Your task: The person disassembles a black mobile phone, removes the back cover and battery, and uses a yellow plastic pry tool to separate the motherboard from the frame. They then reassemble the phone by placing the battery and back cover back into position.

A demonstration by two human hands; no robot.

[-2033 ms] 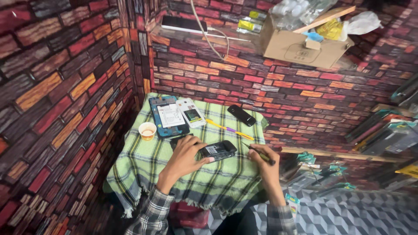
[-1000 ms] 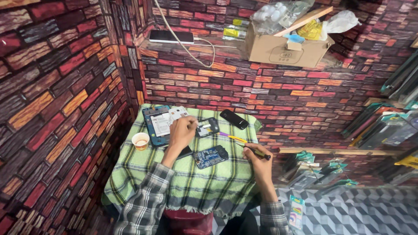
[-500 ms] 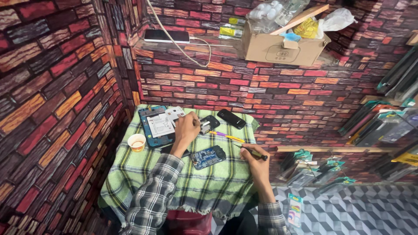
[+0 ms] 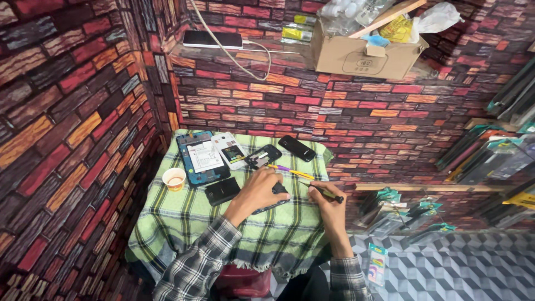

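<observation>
My left hand (image 4: pixel 257 191) lies flat on a dark opened phone (image 4: pixel 271 205) in the middle of the green plaid cloth (image 4: pixel 184 234), covering most of it. My right hand (image 4: pixel 329 207) grips a thin dark screwdriver (image 4: pixel 322 191), whose tip points left toward that phone. A black back cover (image 4: pixel 222 191) lies just left of my left hand. Yellow and purple tools (image 4: pixel 290 170) lie just beyond my fingers.
At the cloth's far side lie a blue opened device (image 4: pixel 199 158), a white phone (image 4: pixel 229 149), a black phone frame (image 4: pixel 263 156) and a black phone (image 4: pixel 297 148). A paper cup (image 4: pixel 174 178) stands left. Above, a shelf holds a charging phone (image 4: pixel 212 39) and a cardboard box (image 4: pixel 362 54).
My left hand has drawn back from the far phones and come down on the phone in the middle. The right hand with the screwdriver has stayed close to it.
</observation>
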